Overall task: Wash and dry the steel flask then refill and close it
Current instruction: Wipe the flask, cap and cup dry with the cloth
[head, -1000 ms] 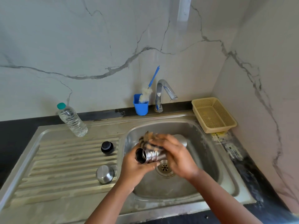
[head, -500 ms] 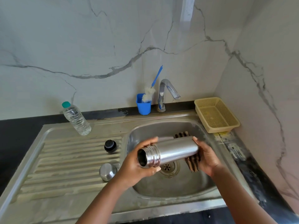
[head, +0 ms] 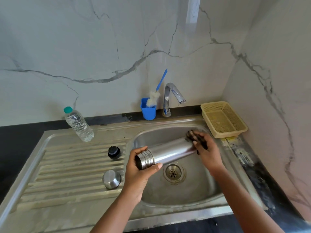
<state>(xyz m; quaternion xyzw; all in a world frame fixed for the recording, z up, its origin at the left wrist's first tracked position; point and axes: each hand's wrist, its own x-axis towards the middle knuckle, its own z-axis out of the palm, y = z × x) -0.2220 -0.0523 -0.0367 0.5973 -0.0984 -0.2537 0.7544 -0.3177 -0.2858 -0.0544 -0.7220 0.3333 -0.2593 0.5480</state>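
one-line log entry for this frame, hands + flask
stage: drying | left hand: grips steel flask neck | right hand: presses cloth on flask base | over sink | caps off

Yellow basket, blue brush cup.

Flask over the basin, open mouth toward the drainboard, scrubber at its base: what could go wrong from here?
1. The left hand holds the steel flask only at its threaded neck, so this grip may slip on smooth steel and drop it into the sink.
2. The right hand pushes the dark scrubber against the far end, which could lever the flask loose.
3. The black stopper and steel cap sit loose on the ribbed drainboard, near the left forearm.
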